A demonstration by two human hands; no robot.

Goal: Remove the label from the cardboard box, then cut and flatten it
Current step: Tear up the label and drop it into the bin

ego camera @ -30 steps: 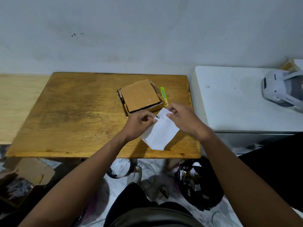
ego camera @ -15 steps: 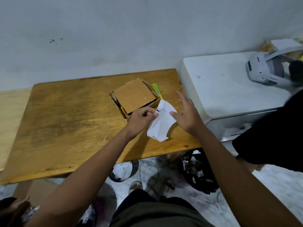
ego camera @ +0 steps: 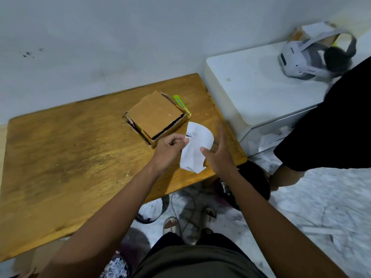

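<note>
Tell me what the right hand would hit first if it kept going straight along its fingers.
Probably nothing but bare wooden table: the right hand points up-frame, with the label and the green cutter to its left. Beyond that, the wall; depth is unclear.

Worn, yellow-brown wooden table [ego camera: 80,157] shows streaky grain with a dull sheen. On it, the squat brown cardboard box [ego camera: 155,115] looks matt and rough-edged. Just beside the box, the white paper label [ego camera: 195,149] curls, smooth and thin.
</note>
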